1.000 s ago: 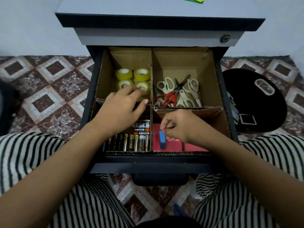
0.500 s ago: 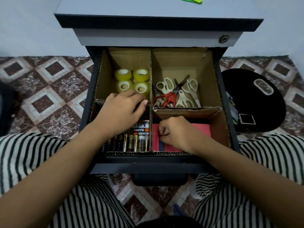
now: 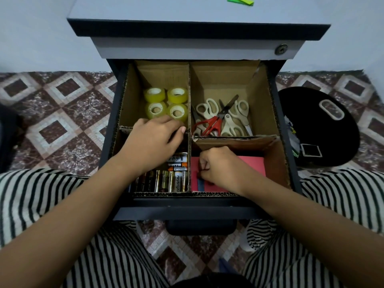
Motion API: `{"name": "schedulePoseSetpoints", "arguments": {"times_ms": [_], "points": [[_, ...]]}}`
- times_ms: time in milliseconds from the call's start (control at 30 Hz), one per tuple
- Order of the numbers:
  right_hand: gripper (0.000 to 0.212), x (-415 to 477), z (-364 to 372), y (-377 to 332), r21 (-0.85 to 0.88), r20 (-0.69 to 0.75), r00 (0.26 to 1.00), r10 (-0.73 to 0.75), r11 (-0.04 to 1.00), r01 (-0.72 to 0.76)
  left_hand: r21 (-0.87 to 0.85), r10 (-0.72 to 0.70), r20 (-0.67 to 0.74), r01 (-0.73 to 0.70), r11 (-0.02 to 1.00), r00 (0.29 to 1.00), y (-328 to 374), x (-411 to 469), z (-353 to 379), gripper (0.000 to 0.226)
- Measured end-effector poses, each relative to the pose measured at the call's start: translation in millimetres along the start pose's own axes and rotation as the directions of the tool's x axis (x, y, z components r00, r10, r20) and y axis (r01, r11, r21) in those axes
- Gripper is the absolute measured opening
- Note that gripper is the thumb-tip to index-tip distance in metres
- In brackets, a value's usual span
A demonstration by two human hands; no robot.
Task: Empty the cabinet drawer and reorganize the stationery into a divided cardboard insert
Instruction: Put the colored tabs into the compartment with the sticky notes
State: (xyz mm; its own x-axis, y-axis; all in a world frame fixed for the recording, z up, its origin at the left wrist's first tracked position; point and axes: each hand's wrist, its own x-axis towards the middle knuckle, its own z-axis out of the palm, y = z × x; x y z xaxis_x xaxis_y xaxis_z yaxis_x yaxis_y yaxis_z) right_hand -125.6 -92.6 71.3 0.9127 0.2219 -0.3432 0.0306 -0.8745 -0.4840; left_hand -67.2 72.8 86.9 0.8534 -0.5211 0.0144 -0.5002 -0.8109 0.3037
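- One blue strip [image 3: 200, 183] lies on the red pad [image 3: 252, 165], front-right compartment; your right hand [image 3: 220, 169] pinches its top.
- Your left hand [image 3: 153, 140] rests slack on the divider [image 3: 125, 128].
- Likely light, bendy: hold its end.

The open drawer [image 3: 187, 212] holds a brown cardboard insert [image 3: 264, 113] split into four compartments. Far left sit four yellowish tape rolls [image 3: 166, 102] in a square block, far right a heap of cream-handled scissors [image 3: 222, 119] with one red pair. Near left lie packed batteries [image 3: 166, 180]; near right, a flat red pad [image 3: 253, 167] bears a blue strip [image 3: 200, 183].
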Motion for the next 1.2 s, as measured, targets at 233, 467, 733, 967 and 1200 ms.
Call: {"name": "schedulePoseSetpoints", "arguments": {"times_ms": [233, 467, 733, 967, 1200], "points": [[0.006, -2, -1, 2, 0.035, -0.003, 1.000, 0.010, 0.999, -0.010, -0.012, 0.005, -0.004, -0.005, 1.000, 1.000, -1, 0, 0, 0.052], [0.016, -10, -21, -5, 0.081, 0.037, 0.999, 0.023, 0.996, -0.026, -0.053, -0.007, -0.006, 0.007, 0.999, 1.000, 0, -2, -1, 0.052], [0.015, -16, -77, -9, 0.293, -0.369, 0.929, 0.036, 0.953, 0.080, -0.154, 0.034, -0.147, -0.057, 0.986, 0.989, 11, 7, -12, 0.055], [0.015, 22, -165, 10, 0.066, -0.691, 0.723, -0.004, 0.995, 0.069, -0.117, 0.134, -0.360, -0.187, 0.975, 0.923, 37, 67, -62, 0.049], [0.032, 60, -210, 33, -0.218, -0.673, 0.729, -0.123, 0.975, -0.036, 0.028, 0.233, -0.397, -0.243, 0.970, 0.887, 65, 144, -93, 0.032]]}}
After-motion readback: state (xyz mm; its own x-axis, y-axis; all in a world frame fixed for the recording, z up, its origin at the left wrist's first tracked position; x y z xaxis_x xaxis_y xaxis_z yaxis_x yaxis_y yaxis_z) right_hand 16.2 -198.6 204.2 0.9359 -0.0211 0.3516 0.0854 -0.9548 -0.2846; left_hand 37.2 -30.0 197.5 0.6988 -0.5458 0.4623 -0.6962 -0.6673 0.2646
